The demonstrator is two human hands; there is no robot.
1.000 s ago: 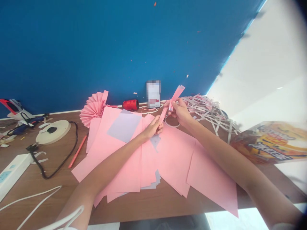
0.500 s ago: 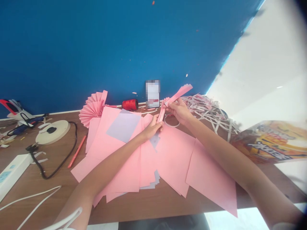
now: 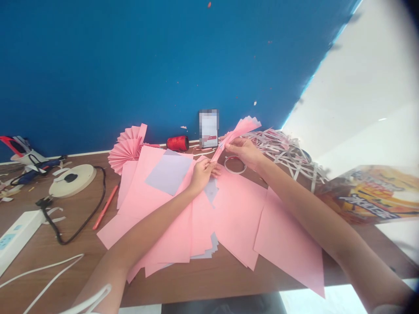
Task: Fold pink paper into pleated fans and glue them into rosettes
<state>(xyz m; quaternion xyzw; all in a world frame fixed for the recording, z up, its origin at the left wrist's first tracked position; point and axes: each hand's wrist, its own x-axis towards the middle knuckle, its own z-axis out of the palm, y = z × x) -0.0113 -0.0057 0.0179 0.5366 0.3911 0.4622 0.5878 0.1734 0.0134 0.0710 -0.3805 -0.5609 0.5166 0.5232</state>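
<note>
Both hands hold one pleated pink paper strip above the desk. My left hand pinches its lower end, close to the loose pink sheets. My right hand grips it near the middle, and the upper end fans out a little past the fingers. A roll of clear tape lies on the desk just under my right hand. A finished pink paper fan rests against the blue wall at the left.
A red thread spool and a propped phone stand at the wall. White paper shreds pile up right. A red pen, round white device with black cable, power strip and printed bag lie around.
The strip's upper end has spread into a small fan. My left hand slid up and left along the sheets, and my right hand shifted slightly lower on the strip.
</note>
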